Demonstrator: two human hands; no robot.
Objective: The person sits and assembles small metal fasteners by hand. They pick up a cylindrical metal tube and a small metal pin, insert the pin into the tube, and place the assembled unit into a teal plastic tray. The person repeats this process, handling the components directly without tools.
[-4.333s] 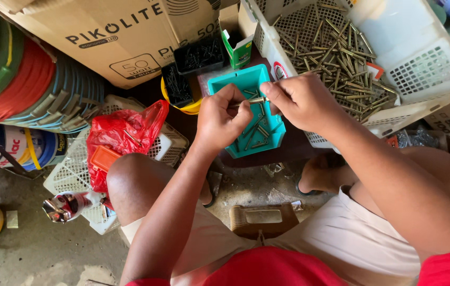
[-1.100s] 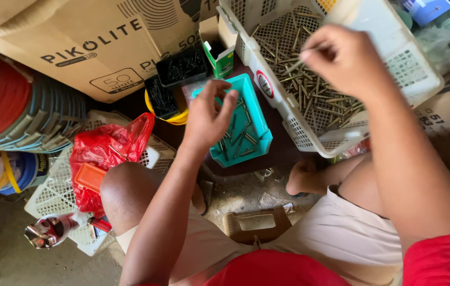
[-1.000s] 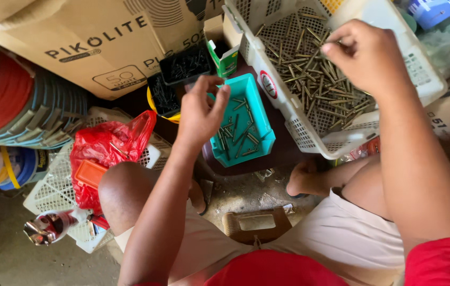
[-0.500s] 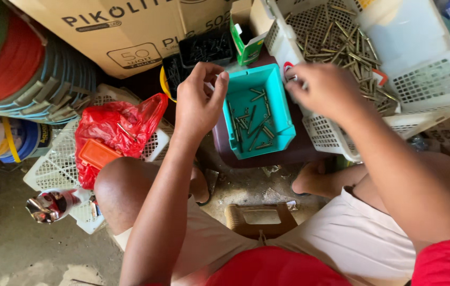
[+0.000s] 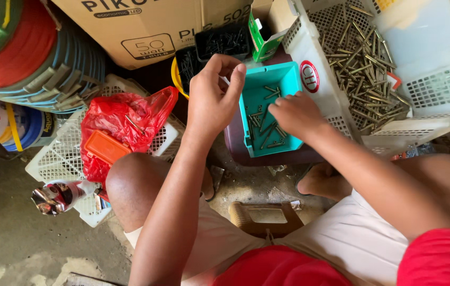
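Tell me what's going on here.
A seated person works over a small teal tray that holds a few screws. The right hand reaches into it; the left hand hovers beside it, fingers curled. A white basket with many brass screws stands on the right.

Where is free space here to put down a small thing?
Free: the concrete floor left of the knee, below the white basket. Crowded: the teal tray under the right hand, the big white basket holding screws, the red bag.
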